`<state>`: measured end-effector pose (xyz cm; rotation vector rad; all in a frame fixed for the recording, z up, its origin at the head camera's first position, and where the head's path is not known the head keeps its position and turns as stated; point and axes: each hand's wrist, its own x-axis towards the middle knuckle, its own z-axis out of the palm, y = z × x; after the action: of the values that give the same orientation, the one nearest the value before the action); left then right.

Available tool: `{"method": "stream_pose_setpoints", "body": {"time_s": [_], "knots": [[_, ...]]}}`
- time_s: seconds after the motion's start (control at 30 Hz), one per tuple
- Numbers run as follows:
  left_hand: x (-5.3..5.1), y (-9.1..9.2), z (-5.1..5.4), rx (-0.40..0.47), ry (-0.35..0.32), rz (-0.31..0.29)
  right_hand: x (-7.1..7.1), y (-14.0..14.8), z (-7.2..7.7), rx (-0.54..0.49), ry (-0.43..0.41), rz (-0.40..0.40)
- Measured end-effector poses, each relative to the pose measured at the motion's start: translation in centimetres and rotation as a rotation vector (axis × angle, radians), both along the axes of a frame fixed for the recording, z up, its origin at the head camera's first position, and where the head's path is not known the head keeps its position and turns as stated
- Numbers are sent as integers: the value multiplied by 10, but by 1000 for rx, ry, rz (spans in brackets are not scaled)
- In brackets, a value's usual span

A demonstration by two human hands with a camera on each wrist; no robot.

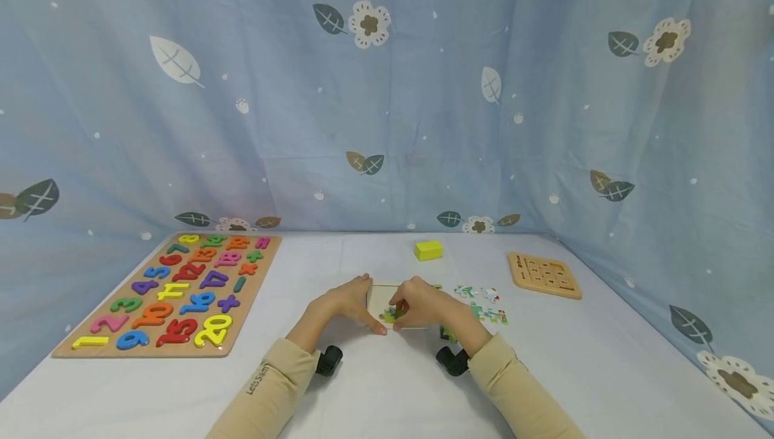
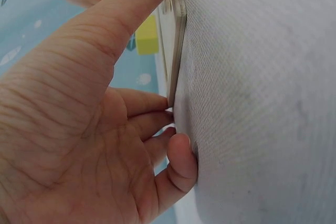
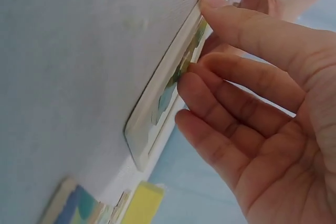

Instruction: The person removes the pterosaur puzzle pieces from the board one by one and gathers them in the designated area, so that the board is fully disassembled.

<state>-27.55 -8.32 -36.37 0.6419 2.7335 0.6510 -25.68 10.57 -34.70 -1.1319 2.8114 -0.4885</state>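
Observation:
A shallow pale wooden puzzle tray (image 1: 377,296) lies flat on the white table, with green and yellow jigsaw pieces (image 1: 387,316) in its near part. My left hand (image 1: 347,301) holds the tray's left side, thumb at the near edge and fingertips at the left edge (image 2: 176,61). Over the tray, my right hand (image 1: 420,299) has its thumb and forefinger together at a puzzle piece near the front edge; the fingers mostly hide that piece. In the right wrist view the other fingers (image 3: 210,103) curl beside the laid pieces (image 3: 167,98).
Several loose jigsaw pieces (image 1: 476,310) lie right of the tray. A yellow block (image 1: 428,250) stands behind it. A wooden number board (image 1: 547,276) is at the right, a large board of coloured numerals (image 1: 175,298) at the left. A blue curtain (image 1: 387,103) hangs behind.

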Motion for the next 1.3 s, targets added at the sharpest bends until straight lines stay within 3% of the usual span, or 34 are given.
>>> {"method": "stream_pose_setpoints", "body": {"time_s": [0.8, 1.1, 1.3], "knots": [[-2, 0, -1, 3, 0, -15, 2, 2, -6, -76, 16, -63], [-4, 1, -2, -3, -7, -9, 0, 3, -6, -94, -23, -95], [-4, 1, -1, 0, 13, -20, 1, 5, -6, -108, -19, -80]]}}
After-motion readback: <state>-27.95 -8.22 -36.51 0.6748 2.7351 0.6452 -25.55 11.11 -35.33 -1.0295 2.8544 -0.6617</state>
